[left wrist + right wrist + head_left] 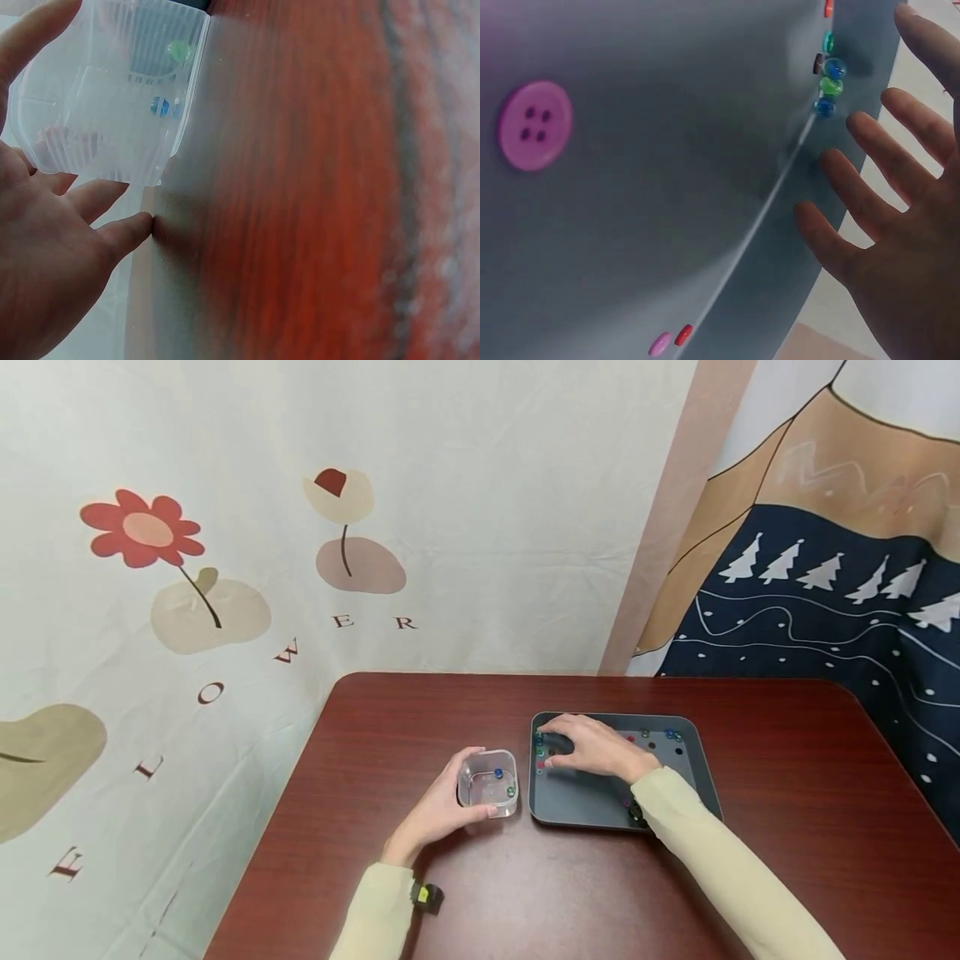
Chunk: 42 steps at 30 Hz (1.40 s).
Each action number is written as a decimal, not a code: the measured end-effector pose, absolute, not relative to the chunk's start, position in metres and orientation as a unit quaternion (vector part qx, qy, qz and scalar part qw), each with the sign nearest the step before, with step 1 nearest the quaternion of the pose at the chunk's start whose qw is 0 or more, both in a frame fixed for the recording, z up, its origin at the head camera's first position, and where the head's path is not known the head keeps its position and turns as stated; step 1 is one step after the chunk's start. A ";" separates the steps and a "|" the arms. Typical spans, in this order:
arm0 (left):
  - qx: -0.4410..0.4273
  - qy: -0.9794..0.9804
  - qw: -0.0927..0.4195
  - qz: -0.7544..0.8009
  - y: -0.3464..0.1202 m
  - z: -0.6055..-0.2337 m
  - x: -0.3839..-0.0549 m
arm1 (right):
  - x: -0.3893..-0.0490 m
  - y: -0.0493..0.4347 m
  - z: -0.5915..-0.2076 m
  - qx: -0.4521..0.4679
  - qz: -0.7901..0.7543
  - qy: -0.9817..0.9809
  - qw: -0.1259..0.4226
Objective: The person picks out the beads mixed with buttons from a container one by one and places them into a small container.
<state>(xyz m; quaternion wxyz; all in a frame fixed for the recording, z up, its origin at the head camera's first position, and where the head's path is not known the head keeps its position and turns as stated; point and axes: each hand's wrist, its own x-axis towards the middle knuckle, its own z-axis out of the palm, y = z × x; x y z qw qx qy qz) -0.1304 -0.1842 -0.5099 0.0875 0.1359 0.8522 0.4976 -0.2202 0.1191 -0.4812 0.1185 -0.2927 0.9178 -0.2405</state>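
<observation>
Glass beads [828, 75]: small cluster against the left wall of the grey tray [693, 752], just beyond the fingertips of the right hand [592, 747], fingers spread and flat, nothing held. Clear plastic cup [489, 782]: immediately left of tray, steadied by left hand [435, 814], holding two beads.

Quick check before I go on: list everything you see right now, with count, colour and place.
Table: one, dark red-brown wood grain, in front of the printed curtains.
Tray: one, dark grey, right of centre on the table.
Clear cup: one, transparent plastic, just left of the tray.
Beads in cup: two seen, blue and green.
Beads and buttons in tray: several small ones, blue, green, red and dark, mostly along the far and left edges.
Pink button: one, on the tray floor.
Left hand: grips the clear cup.
Right hand: fingers spread over the tray's far left corner.
</observation>
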 end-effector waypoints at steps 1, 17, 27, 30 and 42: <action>0.136 0.852 0.088 0.497 -0.184 -0.510 -0.130 | -0.220 0.119 -0.482 -0.292 -0.240 0.918 0.120; 0.146 0.848 0.090 0.502 -0.184 -0.509 -0.129 | -0.219 0.111 -0.497 -0.324 -0.169 0.927 0.087; 0.145 0.841 0.091 0.513 -0.185 -0.510 -0.130 | -0.218 0.109 -0.500 -0.313 -0.176 0.931 0.059; 0.147 0.846 0.091 0.505 -0.184 -0.510 -0.130 | -0.218 0.108 -0.502 -0.309 -0.175 0.933 0.051; 0.135 0.852 0.097 0.496 -0.185 -0.514 -0.131 | -0.216 0.107 -0.504 -0.305 -0.190 0.933 0.029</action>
